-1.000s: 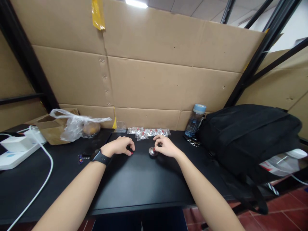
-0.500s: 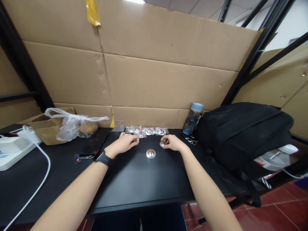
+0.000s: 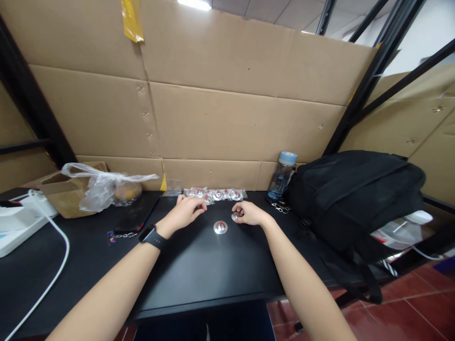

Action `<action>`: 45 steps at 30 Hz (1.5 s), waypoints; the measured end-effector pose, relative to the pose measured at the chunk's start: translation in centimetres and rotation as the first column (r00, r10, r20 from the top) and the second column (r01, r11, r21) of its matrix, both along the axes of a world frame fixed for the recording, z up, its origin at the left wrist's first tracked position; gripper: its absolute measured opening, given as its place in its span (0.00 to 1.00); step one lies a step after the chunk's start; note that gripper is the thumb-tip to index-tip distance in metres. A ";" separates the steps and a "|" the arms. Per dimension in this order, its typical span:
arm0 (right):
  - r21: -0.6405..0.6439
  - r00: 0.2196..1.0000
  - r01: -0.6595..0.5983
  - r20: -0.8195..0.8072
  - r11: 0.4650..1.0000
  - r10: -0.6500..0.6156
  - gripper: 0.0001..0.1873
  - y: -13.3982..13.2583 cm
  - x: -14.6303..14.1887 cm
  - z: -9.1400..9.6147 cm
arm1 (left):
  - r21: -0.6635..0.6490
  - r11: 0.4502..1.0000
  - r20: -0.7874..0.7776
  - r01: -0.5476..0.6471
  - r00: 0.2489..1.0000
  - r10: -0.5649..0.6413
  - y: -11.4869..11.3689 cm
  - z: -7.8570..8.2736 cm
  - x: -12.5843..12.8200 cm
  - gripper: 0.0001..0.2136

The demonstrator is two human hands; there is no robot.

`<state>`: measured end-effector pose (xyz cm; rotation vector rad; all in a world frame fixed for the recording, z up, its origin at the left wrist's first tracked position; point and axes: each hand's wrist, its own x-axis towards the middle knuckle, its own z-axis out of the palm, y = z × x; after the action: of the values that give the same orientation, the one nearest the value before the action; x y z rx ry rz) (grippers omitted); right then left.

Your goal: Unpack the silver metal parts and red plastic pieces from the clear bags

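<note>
My right hand (image 3: 249, 213) is closed in a pinch on a small silver disc (image 3: 235, 216), just above or at the black table; I cannot tell whether it touches. My left hand (image 3: 185, 213), with a black watch (image 3: 152, 237) on its wrist, has its finger and thumb closed on a small red piece (image 3: 201, 206), partly hidden by the fingers. Between and nearer than the hands, another silver disc (image 3: 220, 228) lies flat with a red peg standing at its centre. Behind them is a row of clear-wrapped silver discs with red parts (image 3: 218, 194).
A water bottle (image 3: 282, 175) and black backpack (image 3: 355, 199) stand at right. On the left are a dark phone (image 3: 133, 219) with a charm, a plastic bag (image 3: 103, 187), a brown paper bag (image 3: 66, 196) and a power strip (image 3: 24, 225) with a white cable. Cardboard (image 3: 213, 118) walls the back.
My right hand has moved slightly left, bringing its disc nearer the one on the table. My left hand has hardly moved. The whole view has shifted a little.
</note>
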<state>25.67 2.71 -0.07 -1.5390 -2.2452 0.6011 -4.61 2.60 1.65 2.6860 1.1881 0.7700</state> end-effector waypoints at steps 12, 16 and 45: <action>-0.105 1.000 -0.021 0.008 0.994 0.022 0.30 -0.2 0.0 0.4 | 0.056 0.998 0.065 -0.013 0.998 0.010 1.0 -0.6 -0.7 0.09; -0.072 1.000 -0.022 0.018 0.997 0.024 0.29 -0.3 -0.1 0.4 | 0.088 0.996 0.077 -0.021 0.997 0.014 1.0 -0.8 -0.7 0.08; 0.237 0.595 0.031 -0.785 0.971 0.173 0.20 -3.3 -8.3 0.9 | 0.021 0.994 0.489 -0.104 0.868 0.081 -1.3 -0.9 3.6 0.06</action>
<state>17.36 -0.55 0.87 -0.7866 -1.5746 0.8199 -1.02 1.31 0.76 2.2612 1.1736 1.4021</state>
